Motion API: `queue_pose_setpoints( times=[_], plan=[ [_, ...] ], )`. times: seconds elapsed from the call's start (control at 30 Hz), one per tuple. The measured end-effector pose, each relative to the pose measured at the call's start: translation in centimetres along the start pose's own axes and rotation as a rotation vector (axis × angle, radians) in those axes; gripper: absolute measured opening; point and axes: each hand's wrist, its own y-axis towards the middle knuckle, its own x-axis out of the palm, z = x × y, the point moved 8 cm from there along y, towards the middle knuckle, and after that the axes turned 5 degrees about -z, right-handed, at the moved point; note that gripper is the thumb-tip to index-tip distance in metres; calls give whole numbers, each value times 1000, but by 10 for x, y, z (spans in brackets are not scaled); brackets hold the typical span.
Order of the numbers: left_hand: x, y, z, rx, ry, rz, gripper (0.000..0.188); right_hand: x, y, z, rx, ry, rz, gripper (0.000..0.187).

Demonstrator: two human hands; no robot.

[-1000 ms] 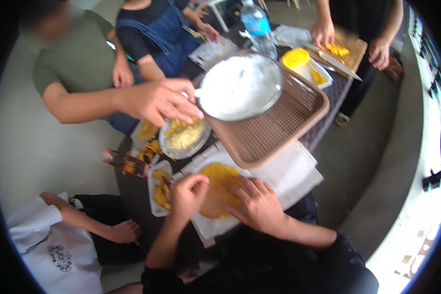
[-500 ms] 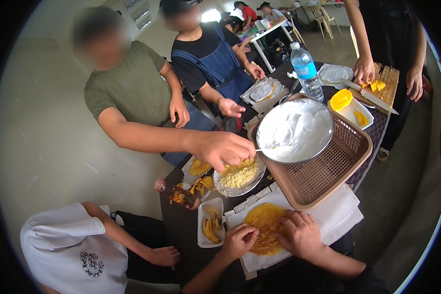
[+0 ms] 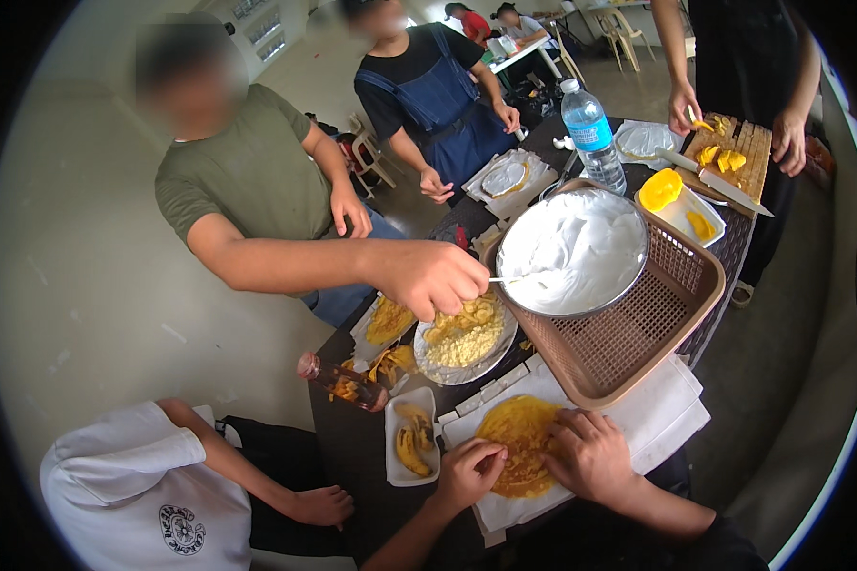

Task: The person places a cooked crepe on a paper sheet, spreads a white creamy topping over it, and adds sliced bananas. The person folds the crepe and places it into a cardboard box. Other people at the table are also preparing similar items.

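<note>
A thin round yellow-brown crepe (image 3: 516, 430) lies on white paper (image 3: 638, 419) in front of me. My left hand (image 3: 468, 473) is closed in a pinch at its left edge. My right hand (image 3: 595, 459) bends its fingers over the right edge, thumb tucked low against the crepe. Left of it sits a white foam tray (image 3: 392, 466) with browned bananas (image 3: 411, 452). Beyond is a plate (image 3: 476, 376) of sliced banana and pale yellow crumbs (image 3: 467, 344). A bowl of white cream (image 3: 571, 247) rests on a brown plastic basket (image 3: 609, 352).
A co-worker's arm (image 3: 305, 265) reaches across, holding a thin white utensil in the cream. A jar (image 3: 343, 383) lies tilted at left. A water bottle (image 3: 592, 138) stands behind the bowl. At far right, another person's hands are by a knife (image 3: 719, 183) and cutting board (image 3: 757, 152).
The co-worker's utensil has shifted slightly in the cream. The person in overalls has drawn back from the table. The far-right person's hand has lifted from the fruit. My hands have barely moved.
</note>
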Motion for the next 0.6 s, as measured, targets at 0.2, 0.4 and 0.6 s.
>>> queue_pose_setpoints(
  times=[0.2, 0.4, 0.6],
  plan=[
    [0, 1, -1, 4, -16, 11, 8, -1, 0, 0, -3, 11, 4, 41],
    [1, -1, -1, 6, 13, 8, 9, 0, 0, 1, 1, 0, 0, 40],
    [2, -1, -2, 24, 3, 20, 9, -1, 0, 0, -4, -2, 10, 39]
  ],
)
